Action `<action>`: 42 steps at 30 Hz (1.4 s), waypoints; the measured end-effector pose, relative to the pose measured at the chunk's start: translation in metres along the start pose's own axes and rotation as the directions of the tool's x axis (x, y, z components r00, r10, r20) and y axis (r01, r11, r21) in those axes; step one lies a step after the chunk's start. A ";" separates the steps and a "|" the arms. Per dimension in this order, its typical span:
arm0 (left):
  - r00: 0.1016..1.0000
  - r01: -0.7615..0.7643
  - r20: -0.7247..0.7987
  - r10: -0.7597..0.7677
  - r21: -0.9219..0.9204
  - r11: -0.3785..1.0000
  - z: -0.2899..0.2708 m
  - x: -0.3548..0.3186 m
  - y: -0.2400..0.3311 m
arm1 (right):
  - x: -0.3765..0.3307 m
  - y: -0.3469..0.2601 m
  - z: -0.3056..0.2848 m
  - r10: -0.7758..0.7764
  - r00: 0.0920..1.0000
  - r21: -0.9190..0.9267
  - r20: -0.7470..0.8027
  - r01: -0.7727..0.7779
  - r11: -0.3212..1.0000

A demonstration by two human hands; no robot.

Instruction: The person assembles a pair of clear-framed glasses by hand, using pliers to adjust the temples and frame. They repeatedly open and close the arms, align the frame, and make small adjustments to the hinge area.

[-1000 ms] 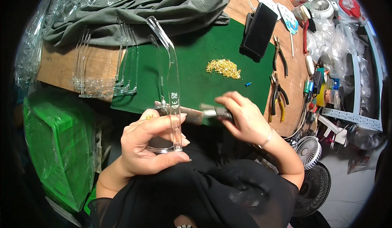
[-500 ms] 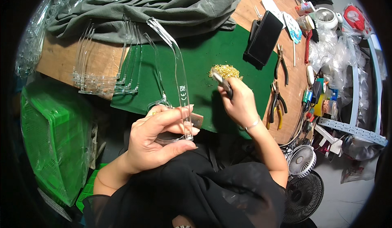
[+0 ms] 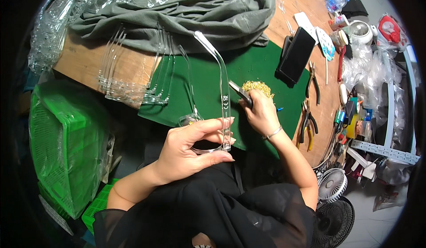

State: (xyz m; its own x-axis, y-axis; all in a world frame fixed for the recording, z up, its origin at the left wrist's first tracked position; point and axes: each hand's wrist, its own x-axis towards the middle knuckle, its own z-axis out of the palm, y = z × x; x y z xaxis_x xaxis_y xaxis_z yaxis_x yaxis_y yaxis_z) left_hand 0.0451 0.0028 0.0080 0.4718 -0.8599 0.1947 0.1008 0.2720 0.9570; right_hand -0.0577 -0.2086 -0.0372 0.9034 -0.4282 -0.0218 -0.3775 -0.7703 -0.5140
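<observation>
A: Where do we have the glasses (image 3: 225, 115)?
B: In our left hand (image 3: 188, 147), thumb and fingers pinching the rim near the hinge corner, at the near edge of the green mat (image 3: 246, 61), one of the glasses' arms standing up
A: And our right hand (image 3: 262, 110)?
B: Wrapped round a dark tool (image 3: 242, 93), probably pliers, beside the gold bits (image 3: 258, 85) toward the mat's right edge. We can't tell whether its tip grips anything
A: What could go wrong for us?
B: The bits look tiny and loose, so a brush of our knuckles could scatter them. Squeezing the rim too hard might crack the clear plastic, and a careless swing of the metal tip might scratch it
A: Anything else?
B: The row of clear frames (image 3: 133, 93) straddles the mat's left edge; if our left elbow bumped it, it could topple
</observation>
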 end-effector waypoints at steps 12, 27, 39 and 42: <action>0.998 0.051 0.016 -0.055 0.187 0.981 0.019 -0.008 0.018 | -0.047 -0.081 -0.042 -0.483 0.781 0.332 -0.396 0.612 0.718; 0.999 0.010 0.047 -0.023 0.264 0.965 0.022 -0.011 0.024 | -0.055 -0.073 -0.025 -0.412 0.786 0.547 -0.460 0.617 0.565; 0.996 -0.066 0.071 0.048 0.276 0.959 0.022 -0.011 0.018 | -0.058 -0.074 -0.029 -0.411 0.818 0.571 -0.403 0.575 0.586; 0.996 -0.074 0.078 0.054 0.278 0.958 0.021 -0.012 0.016 | -0.058 -0.074 -0.030 -0.416 0.820 0.573 -0.393 0.572 0.587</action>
State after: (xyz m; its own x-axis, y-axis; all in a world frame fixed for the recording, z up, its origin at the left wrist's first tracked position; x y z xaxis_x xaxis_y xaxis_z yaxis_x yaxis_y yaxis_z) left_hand 0.0224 0.0085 0.0256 0.4071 -0.8749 0.2624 -0.1821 0.2038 0.9619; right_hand -0.0884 -0.1406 0.0276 0.8180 -0.2168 0.5328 0.4119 -0.4260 -0.8056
